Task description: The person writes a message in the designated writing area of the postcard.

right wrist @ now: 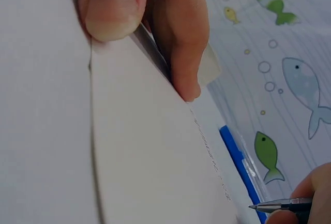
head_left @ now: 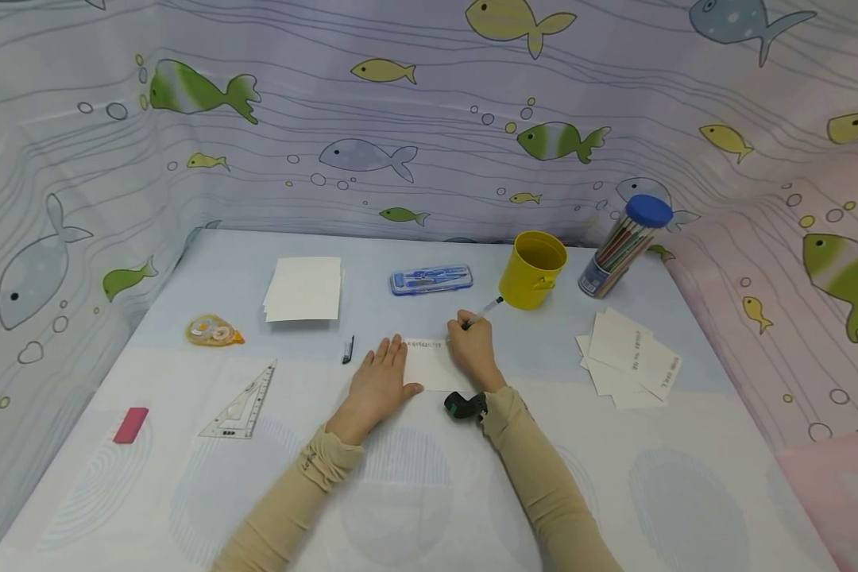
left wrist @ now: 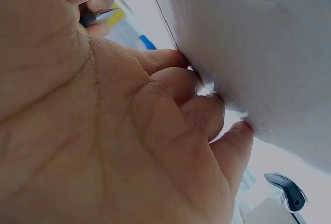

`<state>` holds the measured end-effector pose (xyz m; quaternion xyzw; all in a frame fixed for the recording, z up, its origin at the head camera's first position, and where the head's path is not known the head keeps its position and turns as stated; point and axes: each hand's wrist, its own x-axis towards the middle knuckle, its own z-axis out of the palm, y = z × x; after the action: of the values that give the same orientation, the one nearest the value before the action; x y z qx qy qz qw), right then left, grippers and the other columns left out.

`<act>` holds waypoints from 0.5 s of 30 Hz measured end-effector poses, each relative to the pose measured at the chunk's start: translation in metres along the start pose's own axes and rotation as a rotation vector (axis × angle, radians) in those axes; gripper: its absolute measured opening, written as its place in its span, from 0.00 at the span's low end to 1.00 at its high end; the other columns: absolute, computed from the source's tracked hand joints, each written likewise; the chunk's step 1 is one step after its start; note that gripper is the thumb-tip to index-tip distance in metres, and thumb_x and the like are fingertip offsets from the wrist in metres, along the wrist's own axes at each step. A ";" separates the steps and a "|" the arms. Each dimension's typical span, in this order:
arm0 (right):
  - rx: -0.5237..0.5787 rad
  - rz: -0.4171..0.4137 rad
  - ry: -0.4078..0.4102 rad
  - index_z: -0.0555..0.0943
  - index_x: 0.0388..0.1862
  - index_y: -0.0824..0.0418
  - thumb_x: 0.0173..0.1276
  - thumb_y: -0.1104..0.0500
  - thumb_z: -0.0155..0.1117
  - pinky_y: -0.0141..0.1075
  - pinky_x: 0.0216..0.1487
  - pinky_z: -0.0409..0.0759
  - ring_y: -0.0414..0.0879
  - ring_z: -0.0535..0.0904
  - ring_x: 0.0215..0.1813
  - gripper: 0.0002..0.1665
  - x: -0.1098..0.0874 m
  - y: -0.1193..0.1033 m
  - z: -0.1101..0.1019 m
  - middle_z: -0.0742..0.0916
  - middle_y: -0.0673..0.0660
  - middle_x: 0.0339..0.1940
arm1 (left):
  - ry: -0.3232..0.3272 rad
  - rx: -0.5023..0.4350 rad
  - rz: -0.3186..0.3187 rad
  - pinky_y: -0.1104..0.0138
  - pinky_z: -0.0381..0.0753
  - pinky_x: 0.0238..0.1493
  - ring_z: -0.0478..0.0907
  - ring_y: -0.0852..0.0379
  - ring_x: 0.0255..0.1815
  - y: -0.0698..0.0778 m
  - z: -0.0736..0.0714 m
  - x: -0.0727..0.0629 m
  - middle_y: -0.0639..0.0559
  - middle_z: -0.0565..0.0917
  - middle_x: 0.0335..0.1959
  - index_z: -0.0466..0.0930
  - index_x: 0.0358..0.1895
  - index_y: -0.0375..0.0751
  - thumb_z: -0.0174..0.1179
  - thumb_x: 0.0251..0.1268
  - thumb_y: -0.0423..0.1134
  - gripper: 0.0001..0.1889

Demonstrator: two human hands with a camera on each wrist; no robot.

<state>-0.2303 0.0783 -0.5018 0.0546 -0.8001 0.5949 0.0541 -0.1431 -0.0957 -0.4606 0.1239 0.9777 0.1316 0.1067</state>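
Observation:
A small white card [head_left: 436,369] with a line of handwriting along its top edge lies between the hands. My left hand [head_left: 379,385] rests palm down at the card's left side, fingers nearly straight; the left wrist view shows its palm [left wrist: 119,125] close up. My right hand [head_left: 473,349] pinches a pen [head_left: 488,307] at the end of the written line. In the right wrist view, the metal tip of the pen [right wrist: 274,204] points toward the writing, while the left thumb [right wrist: 114,12] lies on the card's edge.
A small dark pen cap [head_left: 347,350], set square [head_left: 239,407], pink eraser [head_left: 131,425] and correction tape [head_left: 213,330] lie leftward. Behind are a card stack [head_left: 303,288], blue case [head_left: 431,280], yellow bucket [head_left: 525,278] and pencil jar [head_left: 624,248]. Written cards [head_left: 625,357] overlap at right.

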 end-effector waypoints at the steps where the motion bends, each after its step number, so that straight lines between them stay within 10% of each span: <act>1: -0.001 0.004 0.000 0.56 0.11 0.56 0.60 0.67 0.48 0.28 0.14 0.51 0.40 0.56 0.12 0.21 0.000 0.000 0.000 0.59 0.46 0.07 | 0.000 0.001 -0.001 0.47 0.54 0.76 0.49 0.39 0.79 0.000 0.000 0.000 0.35 0.53 0.77 0.54 0.74 0.28 0.55 0.68 0.57 0.43; 15: -0.027 0.049 -0.094 0.59 0.12 0.56 0.64 0.65 0.50 0.29 0.14 0.62 0.43 0.67 0.11 0.21 0.003 0.001 -0.006 0.69 0.51 0.07 | -0.021 0.003 -0.010 0.47 0.52 0.77 0.46 0.40 0.79 0.000 0.000 0.002 0.36 0.50 0.78 0.51 0.75 0.29 0.54 0.68 0.57 0.43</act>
<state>-0.2333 0.0842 -0.5011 0.0621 -0.8110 0.5818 0.0026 -0.1451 -0.0952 -0.4609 0.1205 0.9774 0.1282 0.1175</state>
